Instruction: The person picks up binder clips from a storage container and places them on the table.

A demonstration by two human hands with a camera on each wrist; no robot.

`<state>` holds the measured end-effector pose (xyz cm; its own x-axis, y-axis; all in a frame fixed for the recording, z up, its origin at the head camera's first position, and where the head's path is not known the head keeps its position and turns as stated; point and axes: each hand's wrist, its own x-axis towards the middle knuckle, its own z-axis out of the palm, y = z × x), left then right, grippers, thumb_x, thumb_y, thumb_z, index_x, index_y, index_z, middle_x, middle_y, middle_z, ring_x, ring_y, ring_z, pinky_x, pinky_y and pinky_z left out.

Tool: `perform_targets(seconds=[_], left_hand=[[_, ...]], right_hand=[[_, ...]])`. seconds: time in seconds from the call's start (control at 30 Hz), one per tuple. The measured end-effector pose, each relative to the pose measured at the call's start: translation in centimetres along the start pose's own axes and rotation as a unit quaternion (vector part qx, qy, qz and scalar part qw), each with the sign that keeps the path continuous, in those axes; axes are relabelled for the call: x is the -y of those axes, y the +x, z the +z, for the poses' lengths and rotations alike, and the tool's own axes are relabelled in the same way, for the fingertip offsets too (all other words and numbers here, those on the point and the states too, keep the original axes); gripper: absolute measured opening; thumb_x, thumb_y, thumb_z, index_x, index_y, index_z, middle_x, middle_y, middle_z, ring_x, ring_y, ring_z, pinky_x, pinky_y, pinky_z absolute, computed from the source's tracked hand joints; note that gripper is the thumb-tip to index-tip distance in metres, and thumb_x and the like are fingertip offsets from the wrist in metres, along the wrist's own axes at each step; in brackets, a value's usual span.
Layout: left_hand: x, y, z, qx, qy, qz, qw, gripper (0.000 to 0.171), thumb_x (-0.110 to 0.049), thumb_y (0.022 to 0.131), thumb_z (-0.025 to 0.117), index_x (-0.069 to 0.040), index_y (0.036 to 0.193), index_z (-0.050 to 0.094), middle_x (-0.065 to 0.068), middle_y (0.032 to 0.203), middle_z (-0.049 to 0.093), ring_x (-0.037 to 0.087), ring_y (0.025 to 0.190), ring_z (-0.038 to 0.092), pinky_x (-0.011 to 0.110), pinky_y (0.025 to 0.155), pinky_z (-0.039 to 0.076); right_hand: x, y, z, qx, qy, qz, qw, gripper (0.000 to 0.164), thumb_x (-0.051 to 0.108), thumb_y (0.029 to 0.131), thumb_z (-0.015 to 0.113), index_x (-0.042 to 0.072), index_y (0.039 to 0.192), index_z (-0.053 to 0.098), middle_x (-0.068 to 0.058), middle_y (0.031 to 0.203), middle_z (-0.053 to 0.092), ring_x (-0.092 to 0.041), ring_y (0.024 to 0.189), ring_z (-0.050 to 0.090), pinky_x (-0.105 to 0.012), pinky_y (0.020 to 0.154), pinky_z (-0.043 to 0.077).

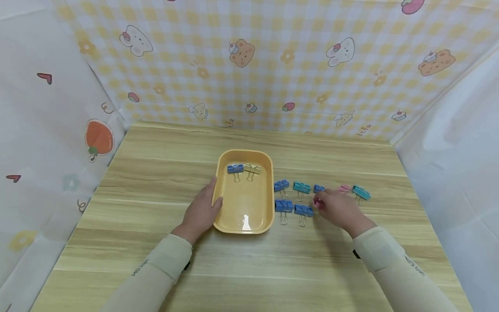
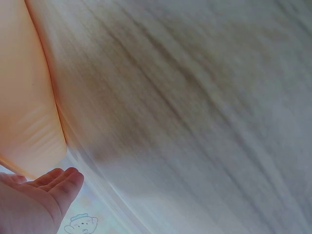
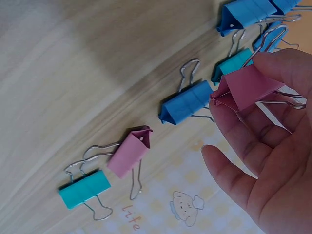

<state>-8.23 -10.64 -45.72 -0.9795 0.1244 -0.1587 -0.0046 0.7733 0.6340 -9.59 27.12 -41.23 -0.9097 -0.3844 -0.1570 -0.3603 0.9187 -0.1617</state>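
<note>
At centre, the left hand gripped the tray, thumb over its left rim. Right of centre, the right hand pinched a pink clip; a slack pinch could have dropped it onto the bench.

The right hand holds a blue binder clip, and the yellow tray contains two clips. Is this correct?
Not blue: the right hand holds a pink binder clip, as the right wrist view shows. The yellow tray does contain two clips.
</note>
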Motion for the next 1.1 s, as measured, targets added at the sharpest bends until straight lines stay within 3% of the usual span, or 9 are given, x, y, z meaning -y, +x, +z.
perform_targets(seconds=[0.27, 0.73, 1.1], left_hand=[[0.0, -0.1, -0.2, 0.01, -0.003, -0.014, 0.9998, 0.069, -0.03, 0.101, 0.046, -0.01, 0.156, 0.009, 0.02, 0.155, 0.027, 0.038, 0.141, 0.028, 0.055, 0.112, 0.029], [-0.2, -0.1, -0.4, 0.011, -0.006, -0.01, 0.9999, 0.069, -0.029, 0.101, 0.046, -0.008, 0.156, 0.01, 0.021, 0.155, 0.028, 0.039, 0.141, 0.028, 0.055, 0.112, 0.029], [-0.2, 0.0, -0.1, 0.012, -0.005, -0.012, 0.9998, 0.069, -0.029, 0.101, 0.047, -0.009, 0.156, 0.01, 0.021, 0.155, 0.028, 0.039, 0.141, 0.028, 0.055, 0.112, 0.028]], right_hand=[[-0.2, -0.1, 0.7, 0.003, 0.003, -0.007, 1.0, 0.016, 0.01, 0.083, 0.073, 0.006, 0.098, 0.068, -0.001, 0.083, 0.061, -0.012, 0.065, 0.051, -0.03, 0.057, 0.05], [-0.6, -0.5, 1.6, -0.005, -0.024, -0.009, 1.0, 0.013, 0.014, 0.084, 0.074, 0.01, 0.095, 0.068, 0.0, 0.08, 0.058, -0.014, 0.066, 0.046, -0.028, 0.05, 0.044], [-1.2, -0.4, 2.4, 0.012, -0.019, -0.004, 1.0, 0.014, 0.017, 0.085, 0.075, 0.011, 0.096, 0.07, 0.0, 0.083, 0.062, -0.013, 0.07, 0.052, -0.036, 0.062, 0.053]])
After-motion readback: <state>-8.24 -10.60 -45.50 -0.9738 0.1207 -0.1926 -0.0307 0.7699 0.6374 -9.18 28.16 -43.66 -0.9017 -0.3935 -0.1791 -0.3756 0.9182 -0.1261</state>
